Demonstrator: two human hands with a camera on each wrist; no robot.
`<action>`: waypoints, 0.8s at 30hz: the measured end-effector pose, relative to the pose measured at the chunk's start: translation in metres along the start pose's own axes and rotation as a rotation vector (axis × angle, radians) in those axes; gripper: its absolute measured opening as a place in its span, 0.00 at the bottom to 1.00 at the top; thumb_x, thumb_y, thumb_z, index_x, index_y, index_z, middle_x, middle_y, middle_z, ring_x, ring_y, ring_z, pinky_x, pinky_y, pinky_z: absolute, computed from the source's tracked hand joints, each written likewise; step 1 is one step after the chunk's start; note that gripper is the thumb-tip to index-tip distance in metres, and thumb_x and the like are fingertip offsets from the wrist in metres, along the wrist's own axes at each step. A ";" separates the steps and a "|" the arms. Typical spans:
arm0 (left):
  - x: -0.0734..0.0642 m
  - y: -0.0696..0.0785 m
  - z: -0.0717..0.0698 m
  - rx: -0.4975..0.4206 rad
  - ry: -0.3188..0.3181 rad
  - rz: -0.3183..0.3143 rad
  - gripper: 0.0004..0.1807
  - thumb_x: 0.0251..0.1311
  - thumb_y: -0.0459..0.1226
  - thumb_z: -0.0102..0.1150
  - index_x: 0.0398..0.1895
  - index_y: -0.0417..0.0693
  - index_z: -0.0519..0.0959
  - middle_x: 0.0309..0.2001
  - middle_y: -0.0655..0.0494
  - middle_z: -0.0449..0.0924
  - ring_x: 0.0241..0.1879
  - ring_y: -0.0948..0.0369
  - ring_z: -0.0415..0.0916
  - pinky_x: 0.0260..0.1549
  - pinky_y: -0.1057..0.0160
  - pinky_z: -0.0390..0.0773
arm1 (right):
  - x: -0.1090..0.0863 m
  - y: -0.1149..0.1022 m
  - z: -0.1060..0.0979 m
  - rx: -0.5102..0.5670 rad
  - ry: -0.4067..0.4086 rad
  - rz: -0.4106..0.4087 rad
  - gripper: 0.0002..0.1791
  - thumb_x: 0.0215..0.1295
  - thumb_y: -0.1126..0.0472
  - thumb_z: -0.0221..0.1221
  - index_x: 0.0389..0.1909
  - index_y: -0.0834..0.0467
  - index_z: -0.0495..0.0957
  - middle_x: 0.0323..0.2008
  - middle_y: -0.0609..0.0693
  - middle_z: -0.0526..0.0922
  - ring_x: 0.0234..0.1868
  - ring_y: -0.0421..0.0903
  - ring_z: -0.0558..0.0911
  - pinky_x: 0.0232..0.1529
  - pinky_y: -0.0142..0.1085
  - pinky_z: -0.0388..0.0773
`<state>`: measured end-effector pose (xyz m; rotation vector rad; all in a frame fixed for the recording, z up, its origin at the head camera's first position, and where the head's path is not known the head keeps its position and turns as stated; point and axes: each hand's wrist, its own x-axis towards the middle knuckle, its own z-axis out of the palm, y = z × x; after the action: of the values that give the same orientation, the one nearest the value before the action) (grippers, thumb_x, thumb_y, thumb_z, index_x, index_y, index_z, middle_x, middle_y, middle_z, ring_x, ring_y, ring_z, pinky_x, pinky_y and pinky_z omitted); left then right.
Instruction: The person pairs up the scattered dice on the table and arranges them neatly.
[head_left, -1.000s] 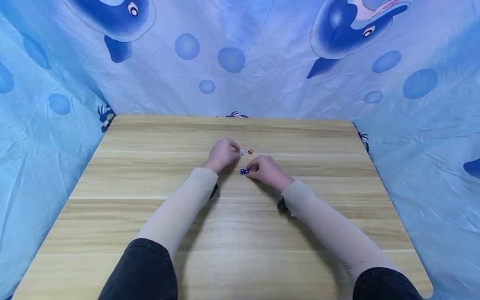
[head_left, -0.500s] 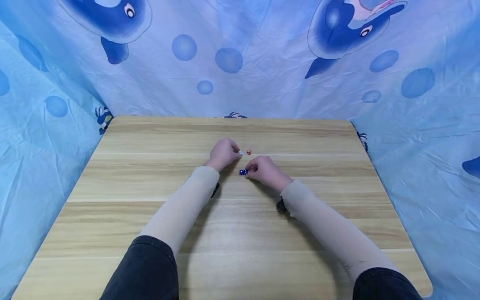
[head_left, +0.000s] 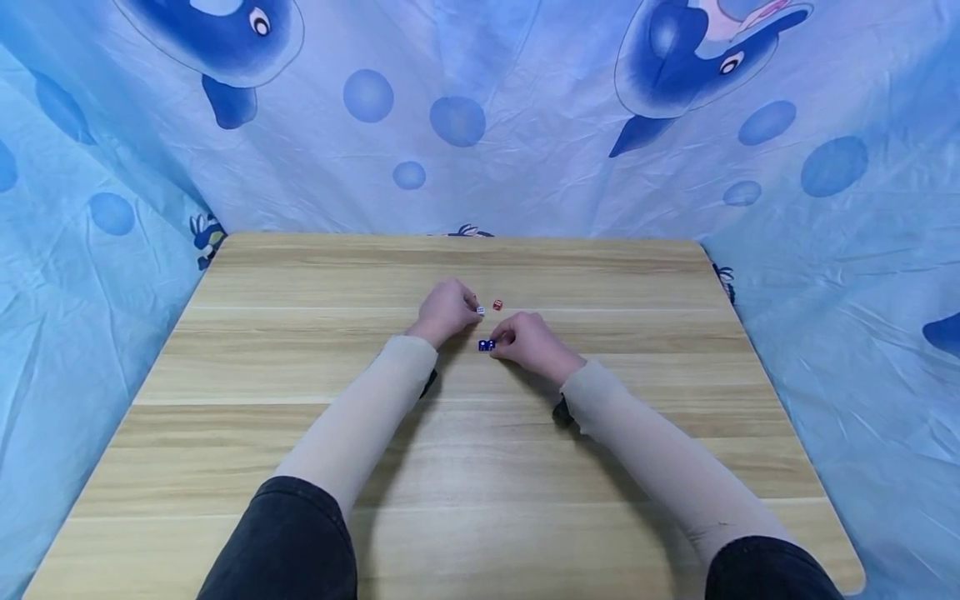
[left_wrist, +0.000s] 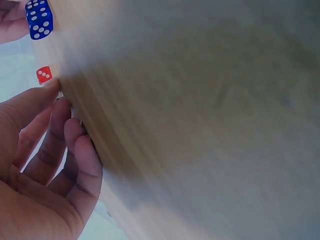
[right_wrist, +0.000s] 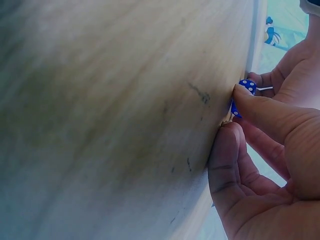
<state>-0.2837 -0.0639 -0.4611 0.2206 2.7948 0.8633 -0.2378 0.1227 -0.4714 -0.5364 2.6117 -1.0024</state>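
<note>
Near the middle of the wooden table, my left hand (head_left: 448, 310) pinches a small white die (head_left: 481, 311) at its fingertips; its fingers hide that die in the left wrist view. A red die (head_left: 498, 305) lies just to the right, apart from both hands. Closer to me, two blue dice (head_left: 487, 345) with white pips sit side by side and touch. My right hand (head_left: 531, 342) holds the right-hand one between thumb and fingers. In the right wrist view the thumb partly covers the blue dice (right_wrist: 248, 86); the left wrist view shows their pips plainly.
The wooden table (head_left: 480, 467) has a far edge close beyond the dice. A blue curtain (head_left: 525, 183) printed with dolphins and bubbles hangs behind it and along both sides. The two forearms reach in from the front.
My left hand has shifted the white die slightly toward me, away from level with the red die. The right hand and the blue dice look unmoved; the head view moved a little.
</note>
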 end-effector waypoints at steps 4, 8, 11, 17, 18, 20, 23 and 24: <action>-0.007 0.000 0.000 0.026 -0.028 0.022 0.08 0.56 0.39 0.76 0.39 0.48 0.90 0.49 0.53 0.79 0.49 0.55 0.75 0.50 0.54 0.75 | -0.001 -0.001 0.000 0.006 -0.003 0.004 0.10 0.60 0.63 0.73 0.43 0.57 0.88 0.29 0.43 0.85 0.30 0.43 0.81 0.36 0.37 0.77; -0.014 0.000 0.001 0.041 -0.043 0.066 0.06 0.56 0.38 0.76 0.36 0.49 0.90 0.42 0.57 0.83 0.45 0.57 0.77 0.48 0.56 0.76 | 0.000 -0.001 0.000 0.007 0.002 0.009 0.10 0.60 0.63 0.73 0.43 0.57 0.88 0.30 0.43 0.85 0.31 0.43 0.81 0.36 0.37 0.77; -0.018 0.000 0.001 0.049 -0.052 0.100 0.06 0.55 0.37 0.76 0.35 0.49 0.90 0.39 0.58 0.85 0.43 0.58 0.78 0.46 0.57 0.77 | 0.000 0.000 0.000 0.001 0.007 0.000 0.10 0.60 0.63 0.73 0.43 0.58 0.88 0.29 0.43 0.85 0.30 0.42 0.81 0.36 0.37 0.77; -0.024 -0.001 0.002 0.035 -0.054 0.107 0.07 0.55 0.36 0.76 0.37 0.48 0.89 0.40 0.57 0.86 0.43 0.57 0.80 0.47 0.57 0.78 | -0.001 -0.002 -0.001 0.003 0.008 -0.010 0.11 0.60 0.63 0.73 0.44 0.58 0.88 0.28 0.44 0.85 0.29 0.42 0.80 0.34 0.36 0.76; -0.025 -0.002 0.002 0.029 -0.055 0.104 0.07 0.55 0.36 0.76 0.37 0.48 0.89 0.40 0.56 0.86 0.44 0.57 0.80 0.48 0.57 0.78 | -0.002 -0.002 -0.001 0.004 0.005 -0.010 0.11 0.60 0.63 0.73 0.44 0.58 0.88 0.28 0.44 0.85 0.29 0.42 0.80 0.34 0.36 0.76; -0.027 -0.002 0.002 0.025 -0.062 0.105 0.08 0.55 0.36 0.76 0.38 0.48 0.89 0.41 0.56 0.87 0.45 0.56 0.81 0.50 0.56 0.77 | -0.002 -0.003 -0.002 0.005 -0.001 -0.013 0.11 0.60 0.64 0.73 0.44 0.59 0.88 0.28 0.45 0.84 0.28 0.43 0.80 0.33 0.36 0.76; -0.029 -0.001 0.001 0.019 -0.074 0.111 0.08 0.56 0.35 0.76 0.39 0.48 0.90 0.41 0.55 0.87 0.46 0.55 0.81 0.51 0.55 0.77 | -0.003 -0.003 -0.002 0.002 -0.001 -0.025 0.11 0.60 0.64 0.73 0.43 0.59 0.88 0.27 0.46 0.84 0.27 0.43 0.79 0.32 0.36 0.75; -0.029 0.000 0.000 0.021 -0.075 0.116 0.08 0.56 0.36 0.75 0.39 0.48 0.90 0.42 0.55 0.87 0.47 0.55 0.81 0.51 0.55 0.77 | -0.002 -0.003 -0.002 0.001 0.002 -0.028 0.11 0.60 0.64 0.73 0.43 0.59 0.88 0.27 0.46 0.84 0.27 0.43 0.78 0.31 0.36 0.74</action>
<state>-0.2551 -0.0700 -0.4572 0.4139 2.7444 0.8334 -0.2358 0.1227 -0.4672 -0.5743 2.6118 -1.0134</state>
